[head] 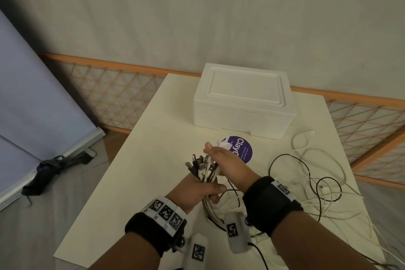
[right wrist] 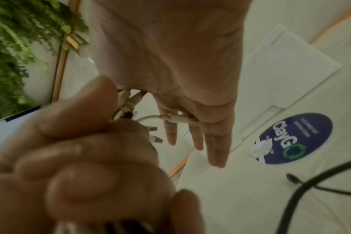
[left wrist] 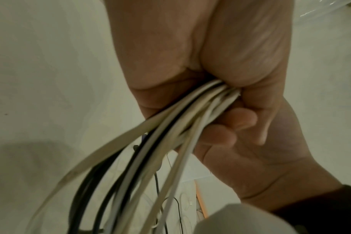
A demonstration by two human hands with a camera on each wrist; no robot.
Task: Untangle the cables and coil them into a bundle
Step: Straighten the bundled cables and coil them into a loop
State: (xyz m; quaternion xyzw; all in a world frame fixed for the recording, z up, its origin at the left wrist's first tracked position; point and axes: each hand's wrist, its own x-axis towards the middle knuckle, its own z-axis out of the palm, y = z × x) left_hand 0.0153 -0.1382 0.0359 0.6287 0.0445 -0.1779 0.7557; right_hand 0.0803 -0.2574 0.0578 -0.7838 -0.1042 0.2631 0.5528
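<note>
My left hand (head: 197, 188) grips a bundle of white and black cables (head: 205, 170) in its fist, plug ends sticking up and away from me. The left wrist view shows the strands (left wrist: 160, 134) trailing out under my curled fingers (left wrist: 236, 117). My right hand (head: 225, 160) is flat with straight fingers, held against the right side of the plug ends. In the right wrist view a white plug (right wrist: 178, 118) lies across those straight fingers (right wrist: 216, 142), above the left fist (right wrist: 90, 158). The rest of the cables (head: 317, 173) lie in loose tangled loops on the table to the right.
A closed white foam box (head: 243, 99) stands at the back of the cream table (head: 153, 138). A round purple sticker (head: 245, 151) lies just in front of it, behind my hands. A black cable (right wrist: 303, 186) loops over the table. Wooden lattice panels border the table's far side.
</note>
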